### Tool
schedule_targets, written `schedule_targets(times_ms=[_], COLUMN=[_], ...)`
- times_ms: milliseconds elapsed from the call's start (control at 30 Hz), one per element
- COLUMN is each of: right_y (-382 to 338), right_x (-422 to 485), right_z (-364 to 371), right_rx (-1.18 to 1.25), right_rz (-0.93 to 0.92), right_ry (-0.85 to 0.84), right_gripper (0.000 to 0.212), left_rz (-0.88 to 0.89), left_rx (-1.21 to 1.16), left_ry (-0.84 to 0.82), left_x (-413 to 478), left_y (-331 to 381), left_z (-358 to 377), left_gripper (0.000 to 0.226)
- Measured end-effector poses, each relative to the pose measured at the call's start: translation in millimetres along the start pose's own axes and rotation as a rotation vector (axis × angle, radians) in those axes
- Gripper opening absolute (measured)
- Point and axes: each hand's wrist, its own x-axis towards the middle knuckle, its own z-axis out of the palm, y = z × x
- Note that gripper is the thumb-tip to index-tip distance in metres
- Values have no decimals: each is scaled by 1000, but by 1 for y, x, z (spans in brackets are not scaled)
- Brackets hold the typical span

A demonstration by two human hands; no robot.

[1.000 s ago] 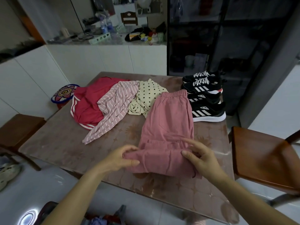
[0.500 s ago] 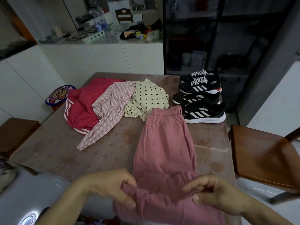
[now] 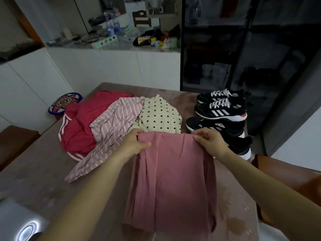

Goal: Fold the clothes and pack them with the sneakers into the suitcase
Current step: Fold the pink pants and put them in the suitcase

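Observation:
Dusty-pink trousers point(image 3: 172, 185) lie doubled over on the table point(image 3: 34, 164) in front of me. My left hand point(image 3: 134, 143) pinches their far left corner and my right hand point(image 3: 209, 139) pinches the far right corner, both at the far edge of the fold. Behind them lie a cream polka-dot top point(image 3: 160, 116), a pink striped garment point(image 3: 112, 129) and a red garment with white stripes point(image 3: 79, 124). Two pairs of black sneakers point(image 3: 220, 113) stand at the table's far right. No suitcase is in view.
A wooden chair point(image 3: 286, 178) stands right of the table, a brown stool point(image 3: 15, 141) on the left. A round patterned cushion point(image 3: 65, 102) sits beyond the table's left corner. A cluttered white counter point(image 3: 112, 42) and dark glass cabinet point(image 3: 243, 49) stand behind.
Both hands have carried the trousers' near end away from me, up to the far edge. The trousers now lie folded in half, and the view has tilted up.

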Motion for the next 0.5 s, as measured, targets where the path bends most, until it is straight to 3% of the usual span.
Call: schedule_targets(times_ms=[100,233,300,367,433,500], right_y=[22,43,46,47,55,69], right_x=[35,54,50,38,29,28], right_z=[4,15,26,41,56,62], right_rx=[-135,-698,-924,-968,-1030,-1139], right_rz=[38,33,-145,-389,-529,-491], right_ry=[-8,-74,23,82,-36,-175], right_gripper=[14,23,31,39,51,59], left_rz=[30,119,151,141,174,178], left_rx=[81,412,632,776,877,955], left_ry=[162,251,203,138,118,102], left_x=[22,8,-12,-33,-49,-55], left_y=[-12,-36,-49,-61,-79,-98], left_z=[21,56,76,91,100,99], left_gripper=[66,73,82,87,80,65])
